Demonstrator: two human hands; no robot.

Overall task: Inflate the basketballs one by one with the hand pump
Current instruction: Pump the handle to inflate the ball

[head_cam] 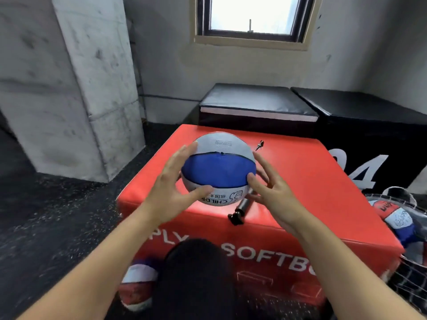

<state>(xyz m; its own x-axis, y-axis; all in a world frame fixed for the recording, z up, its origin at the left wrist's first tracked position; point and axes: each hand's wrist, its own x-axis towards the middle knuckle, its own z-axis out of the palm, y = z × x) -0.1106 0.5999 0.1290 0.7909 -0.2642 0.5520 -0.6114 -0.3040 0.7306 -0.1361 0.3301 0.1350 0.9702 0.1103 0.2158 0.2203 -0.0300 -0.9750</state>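
A blue and white basketball (218,168) sits between my two hands above the red soft box (312,181). My left hand (175,183) holds its left side, fingers reaching over the top and thumb under the blue panel. My right hand (270,190) is at its right side with fingers spread, thumb tip and forefinger touching the ball. The black hand pump (243,207) lies on the box just below and to the right of the ball, partly hidden by my right hand. Its needle end (260,145) pokes out behind the ball.
Another basketball (138,282) lies on the floor at the box's lower left. More balls (397,218) sit in a net basket at the right. Black padded boxes (256,102) stand behind, and a concrete pillar (76,88) rises at the left.
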